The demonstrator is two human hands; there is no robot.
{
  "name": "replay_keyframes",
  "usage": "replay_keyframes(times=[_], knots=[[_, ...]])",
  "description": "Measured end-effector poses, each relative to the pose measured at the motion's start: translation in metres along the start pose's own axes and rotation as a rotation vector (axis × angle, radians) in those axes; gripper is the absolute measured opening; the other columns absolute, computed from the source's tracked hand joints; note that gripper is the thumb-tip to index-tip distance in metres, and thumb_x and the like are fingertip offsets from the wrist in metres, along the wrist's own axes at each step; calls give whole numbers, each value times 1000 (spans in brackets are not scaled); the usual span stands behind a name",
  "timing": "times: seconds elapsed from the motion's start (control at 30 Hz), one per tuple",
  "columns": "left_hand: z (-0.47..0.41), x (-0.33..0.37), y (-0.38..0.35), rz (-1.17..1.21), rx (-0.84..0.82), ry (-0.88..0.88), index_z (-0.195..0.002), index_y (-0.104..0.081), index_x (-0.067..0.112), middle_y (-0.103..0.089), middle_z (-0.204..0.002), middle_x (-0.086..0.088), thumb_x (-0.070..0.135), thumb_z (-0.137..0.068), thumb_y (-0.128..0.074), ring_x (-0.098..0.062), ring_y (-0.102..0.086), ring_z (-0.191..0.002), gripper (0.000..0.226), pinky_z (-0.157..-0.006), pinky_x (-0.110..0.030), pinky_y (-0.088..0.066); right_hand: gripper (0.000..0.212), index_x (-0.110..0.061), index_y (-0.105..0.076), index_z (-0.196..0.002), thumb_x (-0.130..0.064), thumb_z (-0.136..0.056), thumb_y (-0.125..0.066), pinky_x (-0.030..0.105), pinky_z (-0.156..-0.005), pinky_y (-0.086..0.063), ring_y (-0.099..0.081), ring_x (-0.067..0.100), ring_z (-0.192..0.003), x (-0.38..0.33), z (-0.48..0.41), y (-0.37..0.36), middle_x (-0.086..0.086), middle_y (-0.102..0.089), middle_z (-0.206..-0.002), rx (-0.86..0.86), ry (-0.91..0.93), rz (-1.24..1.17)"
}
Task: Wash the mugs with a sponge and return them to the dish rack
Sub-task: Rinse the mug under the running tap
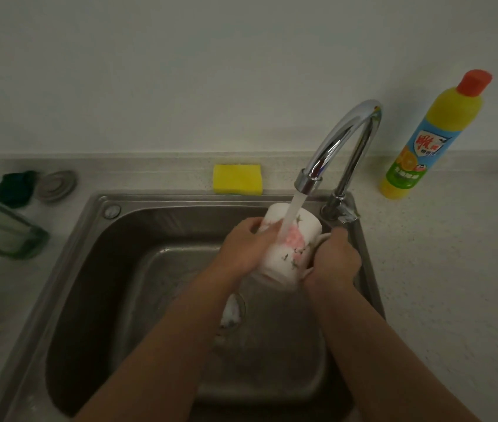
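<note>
A white mug (284, 254) with pink flowers lies tilted on its side over the steel sink (95, 269), under the water running from the chrome tap (342, 141). My left hand (247, 242) grips the mug's left side. My right hand (336, 257) grips its handle on the right. A yellow sponge (237, 179) lies on the counter behind the sink, apart from both hands.
A yellow dish-soap bottle (424, 141) with an orange cap stands on the counter at the right. A green-rimmed dish rack (1, 229) shows at the left edge, with a dark green scourer (14, 187) and a grey sink plug (55, 185) behind it. White foam sits at the drain (232, 312).
</note>
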State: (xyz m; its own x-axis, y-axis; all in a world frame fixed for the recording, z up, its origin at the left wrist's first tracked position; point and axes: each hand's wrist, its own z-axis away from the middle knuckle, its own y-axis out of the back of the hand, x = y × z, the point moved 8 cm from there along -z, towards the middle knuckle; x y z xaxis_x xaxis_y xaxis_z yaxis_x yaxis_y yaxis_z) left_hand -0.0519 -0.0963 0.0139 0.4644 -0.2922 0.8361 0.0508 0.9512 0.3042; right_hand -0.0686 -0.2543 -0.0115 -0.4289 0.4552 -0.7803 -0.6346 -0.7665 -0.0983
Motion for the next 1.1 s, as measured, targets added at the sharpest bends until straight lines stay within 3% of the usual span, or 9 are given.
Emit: replay_keyframes(times=[0.1,0.17,0.3,0.4,0.53,0.63,0.73,0.9,1.1], knots=[[7,0,-4,173,-127,-3,-113,-64,17,-72,-101,-6,54,-63,-79,-21,-70,-87,64,-84,-46,-56,37,-13,-53,-62,-37,-90,-48,44,-65,-53,-58,25,-63,-6,8,-7,9,-54,-65,-64,54,62],[14,2,-5,306,-171,-32,-107,-67,12,-73,-96,-13,39,-70,-81,-25,-71,-83,48,-78,-45,-58,32,-14,-56,-67,-37,-89,-50,48,-67,-56,-63,24,-63,-16,18,-16,10,-60,-70,-148,70,57],[29,-8,-5,604,-180,57,-120,-59,9,-70,-109,-18,29,-77,-75,-33,-68,-98,50,-83,-48,-56,30,-13,-50,-77,-30,-99,-38,15,-41,-43,-54,-4,-44,-31,32,-30,1,-53,-68,-311,180,74],[39,-9,-4,731,-193,78,-123,-57,7,-68,-112,-21,33,-74,-71,-36,-66,-101,57,-83,-48,-56,37,-14,-53,-97,-44,-99,-32,24,-56,-49,-61,10,-65,-31,45,-41,3,-57,-79,-393,177,131],[46,-11,-2,952,-220,114,-111,-63,7,-73,-96,-16,33,-71,-66,-26,-72,-79,48,-71,-41,-59,52,-12,-65,-103,-57,-94,-39,47,-77,-56,-70,31,-79,-8,50,-56,12,-73,-86,-577,-154,85],[42,-3,7,1168,-244,40,-120,-62,4,-69,-108,-19,38,-57,-85,-30,-70,-90,75,-76,-45,-58,29,-6,-65,-108,-28,-97,-50,40,-72,-58,-70,30,-83,6,59,-55,14,-74,-90,-652,-186,60],[35,-1,15,1212,-286,-5,-130,-57,8,-62,-123,-19,37,-42,-94,-32,-65,-102,99,-82,-47,-56,33,-15,-69,-100,-38,-97,-46,37,-79,-55,-70,22,-84,17,66,-44,5,-75,-80,-630,-125,136],[42,-13,9,1155,-305,40,-118,-63,7,-70,-107,-17,41,-70,-72,-28,-70,-89,60,-72,-41,-59,30,-20,-63,-106,-33,-102,-36,12,-59,-49,-66,-3,-74,-9,72,-51,-5,-66,-85,-659,224,405],[61,-18,-15,928,-351,75,-92,-69,8,-74,-87,-14,33,-76,-54,-23,-72,-72,33,-64,-36,-59,34,-11,-68,-95,-41,-87,-55,51,-91,-50,-65,35,-94,-5,35,-57,16,-69,-97,-623,-123,280]])
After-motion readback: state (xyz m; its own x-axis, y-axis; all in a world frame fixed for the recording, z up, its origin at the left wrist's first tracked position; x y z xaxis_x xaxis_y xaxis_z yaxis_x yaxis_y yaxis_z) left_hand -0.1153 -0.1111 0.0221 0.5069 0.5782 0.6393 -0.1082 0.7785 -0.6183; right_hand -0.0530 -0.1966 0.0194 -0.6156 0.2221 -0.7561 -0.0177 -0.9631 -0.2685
